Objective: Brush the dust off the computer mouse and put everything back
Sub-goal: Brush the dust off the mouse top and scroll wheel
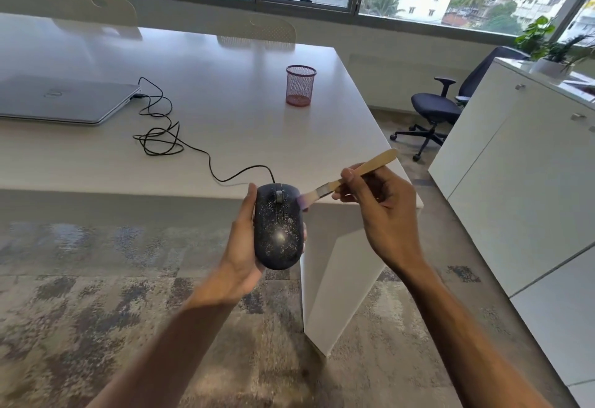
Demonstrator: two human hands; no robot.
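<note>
A black wired computer mouse (pixel 278 230) speckled with white dust rests in my left hand (pixel 240 246), held in front of the table's near edge, above the floor. My right hand (pixel 383 208) grips a small brush (pixel 351 175) by its pale wooden handle. The brush's bristles touch the mouse's upper right side, near the scroll wheel, and look blurred. The mouse cable (pixel 161 137) runs in loops across the white table (pixel 225 92) to a closed grey laptop (pixel 64 100) at the left.
A red mesh pen holder (pixel 300 85) stands on the table toward its right edge. A dark office chair (pixel 441 108) sits to the right beyond the table. White cabinets (pixel 515 166) line the right side. Patterned carpet lies below.
</note>
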